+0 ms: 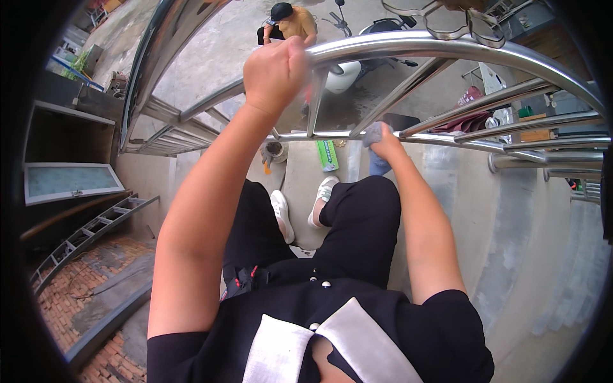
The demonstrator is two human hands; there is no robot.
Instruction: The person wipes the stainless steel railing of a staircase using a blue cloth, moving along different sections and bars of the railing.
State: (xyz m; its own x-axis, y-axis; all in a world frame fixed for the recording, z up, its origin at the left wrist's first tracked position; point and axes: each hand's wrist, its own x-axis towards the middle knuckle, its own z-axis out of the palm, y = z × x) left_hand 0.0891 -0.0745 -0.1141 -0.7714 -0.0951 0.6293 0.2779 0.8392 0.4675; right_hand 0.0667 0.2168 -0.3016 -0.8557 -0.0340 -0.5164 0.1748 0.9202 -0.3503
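A polished stainless-steel railing curves across the view in front of me. My left hand (272, 74) is wrapped around its thick top handrail (392, 46). Lower down, a grey-blue cloth (379, 165) is bunched in my right hand (389, 142), against the thin bottom rail (436, 139). Slanted metal balusters (402, 91) join the two rails. The cloth hides the stretch of rail beneath it, and part of it hangs below my fingers.
Near my shoes lie a green box (327, 155) and a small bucket (275, 151) with a glove on its rim. Beyond the railing, a person (294, 24) is near a parked scooter (345, 76). A metal ladder (96, 227) leans at left, above brick paving (62, 306).
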